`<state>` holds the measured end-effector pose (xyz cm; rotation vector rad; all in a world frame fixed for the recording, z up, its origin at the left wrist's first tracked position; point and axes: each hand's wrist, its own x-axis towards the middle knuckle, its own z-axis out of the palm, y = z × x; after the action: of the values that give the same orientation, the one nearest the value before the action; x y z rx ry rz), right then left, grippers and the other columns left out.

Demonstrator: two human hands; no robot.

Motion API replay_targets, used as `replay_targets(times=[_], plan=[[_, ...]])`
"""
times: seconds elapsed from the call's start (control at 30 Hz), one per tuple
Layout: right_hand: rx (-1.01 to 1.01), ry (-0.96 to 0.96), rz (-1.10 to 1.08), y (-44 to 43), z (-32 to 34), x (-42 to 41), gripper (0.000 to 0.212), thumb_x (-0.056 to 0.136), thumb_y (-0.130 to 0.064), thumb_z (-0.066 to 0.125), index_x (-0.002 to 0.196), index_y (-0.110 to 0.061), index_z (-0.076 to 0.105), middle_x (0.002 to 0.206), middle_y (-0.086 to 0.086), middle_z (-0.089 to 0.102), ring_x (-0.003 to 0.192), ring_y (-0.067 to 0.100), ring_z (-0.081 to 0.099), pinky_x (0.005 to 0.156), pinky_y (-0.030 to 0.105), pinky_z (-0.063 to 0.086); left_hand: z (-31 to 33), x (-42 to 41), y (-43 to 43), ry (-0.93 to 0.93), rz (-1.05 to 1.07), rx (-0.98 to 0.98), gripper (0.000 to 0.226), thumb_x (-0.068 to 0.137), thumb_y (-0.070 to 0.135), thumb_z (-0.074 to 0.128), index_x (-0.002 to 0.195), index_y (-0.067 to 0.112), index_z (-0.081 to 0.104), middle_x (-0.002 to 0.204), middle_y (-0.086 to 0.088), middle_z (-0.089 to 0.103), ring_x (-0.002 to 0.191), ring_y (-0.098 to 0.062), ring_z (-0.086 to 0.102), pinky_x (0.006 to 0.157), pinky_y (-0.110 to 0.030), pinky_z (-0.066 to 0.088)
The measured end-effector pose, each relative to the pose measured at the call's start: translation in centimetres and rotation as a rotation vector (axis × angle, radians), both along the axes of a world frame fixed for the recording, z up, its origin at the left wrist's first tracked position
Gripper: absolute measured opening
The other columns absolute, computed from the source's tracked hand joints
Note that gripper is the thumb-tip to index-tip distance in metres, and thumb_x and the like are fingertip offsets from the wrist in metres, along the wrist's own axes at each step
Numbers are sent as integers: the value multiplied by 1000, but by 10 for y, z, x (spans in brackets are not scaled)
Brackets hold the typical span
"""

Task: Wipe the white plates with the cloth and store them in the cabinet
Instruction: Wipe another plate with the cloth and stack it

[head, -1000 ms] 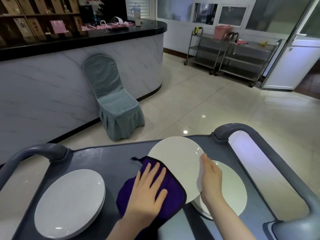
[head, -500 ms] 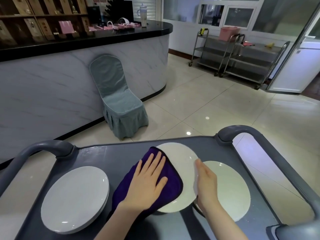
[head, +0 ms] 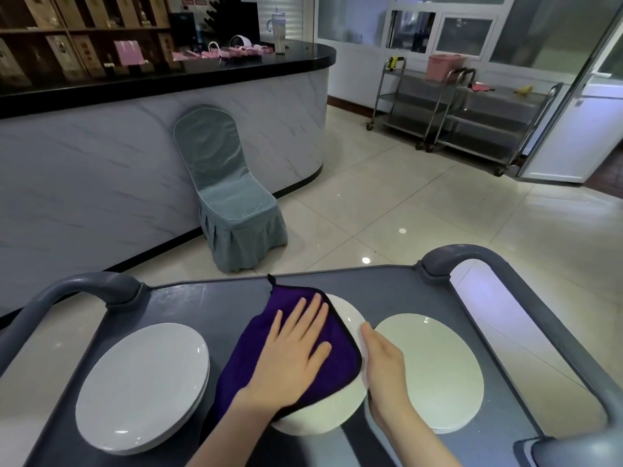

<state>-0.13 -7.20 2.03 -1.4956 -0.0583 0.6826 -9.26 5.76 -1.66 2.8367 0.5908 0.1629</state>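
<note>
1. My left hand [head: 290, 362] lies flat on the purple cloth [head: 340, 365], fingers straight and slightly spread, pressing it onto the middle plate [head: 323, 416].
2. My right hand [head: 384, 365] grips that plate's right rim, thumb on top; I cannot see its other fingers.
3. The plate is on the grey cart [head: 202, 298], between the left stack [head: 141, 385] and the right stack [head: 438, 372] of white plates.

The middle plate [head: 340, 414], the left stack [head: 141, 385] and the right stack [head: 435, 369] showed smooth, glossy glaze on a grey plastic cart [head: 188, 298] of dull sheen. The purple cloth [head: 340, 362] looked plush and matt. Beyond, a chair cover [head: 232, 200] was satiny fabric, the floor tiles [head: 421, 210] polished, the far-right trolleys [head: 472, 109] bare metal.
</note>
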Motion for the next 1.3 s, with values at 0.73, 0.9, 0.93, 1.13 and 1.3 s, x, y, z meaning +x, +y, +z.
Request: replay_targets(times=[0.73,0.9,0.93,1.13,1.3], plan=[[62,12,-54,-5,9,8,32,99,-22,55,84,3,70,83,16,71,75,25,65,74,38,52,8,-1,9,-4,8,45,63,95,55,6,153,34,-11,159,19,-18,144,-1,-24,121,-41,-11],[107,-30,-196,-7,24,36,26,99,-23,56,83,-6,65,76,4,65,67,18,61,63,27,49,-10,-22,-10,73,19,-10,64,96,49,20,156,30,7,163,14,1,151,-11,2,118,-43,-9],[103,-31,-197,-7,22,38,25,99,-23,56,82,-6,64,77,4,65,67,17,61,64,27,49,-14,-24,-20,82,-6,-2,64,95,46,28,156,27,18,163,11,14,149,-15,18,116,-46,-1],[53,-19,-65,-6,1,15,33,101,-26,54,85,-2,71,79,9,73,75,19,64,73,33,51,-12,-6,-51,-14,-88,46,66,94,46,38,155,24,22,163,7,20,148,-18,21,110,-49,14],[118,39,33,-5,1,-5,29,99,-22,56,87,-7,78,88,14,76,77,20,67,77,38,52,11,10,-17,-53,-66,39,65,97,55,16,156,33,-3,163,14,-10,150,-9,-13,120,-46,-6]])
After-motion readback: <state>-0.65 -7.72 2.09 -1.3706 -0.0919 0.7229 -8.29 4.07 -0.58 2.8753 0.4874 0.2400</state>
